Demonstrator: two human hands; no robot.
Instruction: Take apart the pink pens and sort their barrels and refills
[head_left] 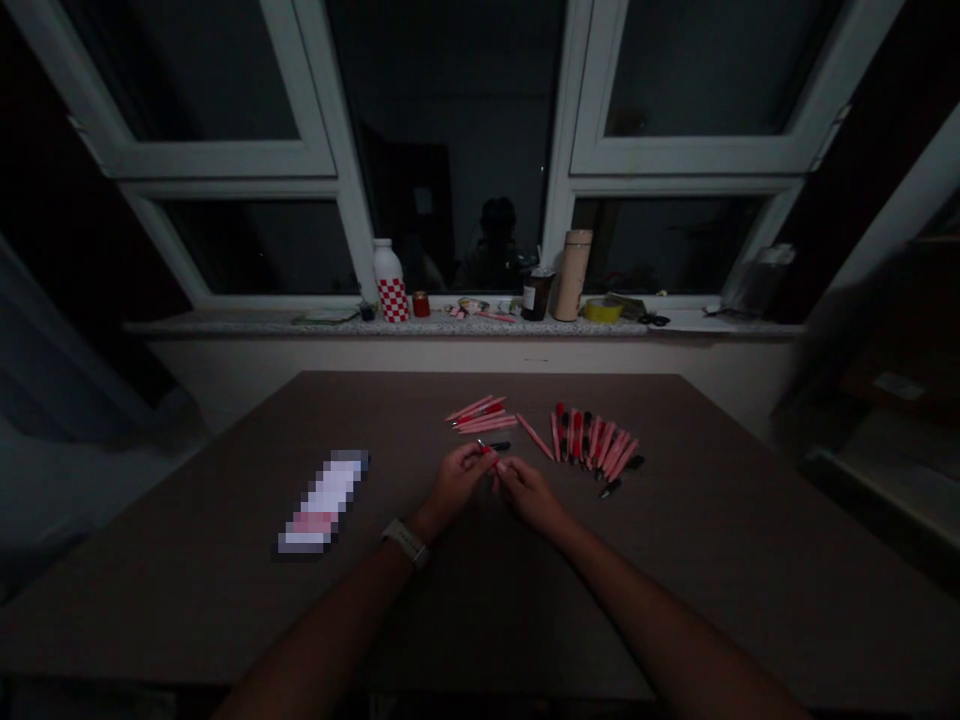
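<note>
Both of my hands meet over the middle of a dark brown table. My left hand, with a watch on its wrist, pinches one end of a small red and pink pen. My right hand is closed on the pen's other end. Just beyond the hands lies a small pile of pink pens. To the right, a fanned row of several red and pink pens lies with a black pen part at its near end.
A flat blurred-out object lies on the table at the left. The windowsill behind holds a red-checked white bottle, a dark jar, a tall beige flask, yellow tape and small clutter. Dark windows stand above.
</note>
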